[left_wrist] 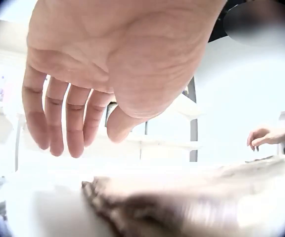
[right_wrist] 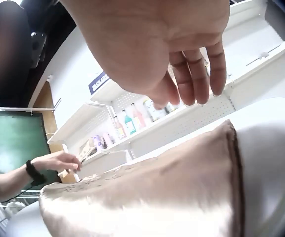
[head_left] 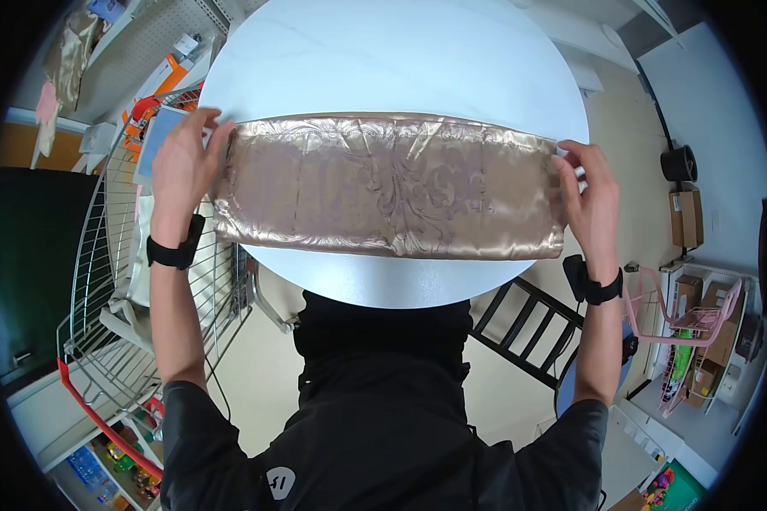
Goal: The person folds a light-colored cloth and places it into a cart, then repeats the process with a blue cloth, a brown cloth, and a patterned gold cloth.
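Observation:
A shiny gold-brown patterned cloth (head_left: 392,187), folded into a long rectangle, lies across the round white table (head_left: 400,60). At its left end is the left hand (head_left: 183,162), fingers relaxed and slightly bent; in the left wrist view that hand (left_wrist: 117,59) hangs above the cloth (left_wrist: 182,202) without gripping it. The right hand (head_left: 595,192) is beside the upper right corner, fingers loosely bent. The right wrist view has this hand (right_wrist: 157,49) raised over the cloth (right_wrist: 157,192), a gap between them.
A wire shopping cart (head_left: 94,281) stands left of the table. A black ladder-like rack (head_left: 528,328) is at the lower right, and a pink basket cart (head_left: 682,319) farther right. Shelves with bottles (right_wrist: 128,122) line the wall.

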The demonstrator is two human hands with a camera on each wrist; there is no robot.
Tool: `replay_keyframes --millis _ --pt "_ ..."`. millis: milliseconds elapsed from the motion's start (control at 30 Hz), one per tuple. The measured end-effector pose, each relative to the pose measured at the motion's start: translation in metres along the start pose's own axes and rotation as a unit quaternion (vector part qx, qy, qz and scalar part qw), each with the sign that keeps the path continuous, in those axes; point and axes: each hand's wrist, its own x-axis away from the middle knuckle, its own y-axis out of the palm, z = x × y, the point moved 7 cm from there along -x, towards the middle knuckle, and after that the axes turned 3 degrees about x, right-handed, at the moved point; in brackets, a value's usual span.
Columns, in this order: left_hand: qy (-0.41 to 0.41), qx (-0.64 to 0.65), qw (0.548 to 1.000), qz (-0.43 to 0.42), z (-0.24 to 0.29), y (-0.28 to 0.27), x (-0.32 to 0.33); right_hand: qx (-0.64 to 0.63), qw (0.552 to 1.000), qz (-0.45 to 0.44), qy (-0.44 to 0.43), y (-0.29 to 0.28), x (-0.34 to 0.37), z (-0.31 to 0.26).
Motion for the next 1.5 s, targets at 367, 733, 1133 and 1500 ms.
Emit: replay_keyframes --millis 367,733,1133,1500 --pt "0.134 0.196 0.939 -0.249 0.072 0.069 -0.039 -0.151 0.970 -0.191 0.001 0.062 -0.050 0.034" --pt "0.033 0.247 0.944 -0.216 0.041 0.089 -0.042 -0.132 0.980 -0.113 0.092 0.064 -0.043 0.064" --pt "0.169 -0.033 0.984 -0.037 0.065 0.052 -0.019 0.062 0.992 -0.094 -0.064 0.057 -0.039 0.045" --pt "0.024 0.095 0.994 0.042 0.040 0.013 0.149 -0.045 0.977 -0.180 -0.104 0.043 0.085 -0.134"
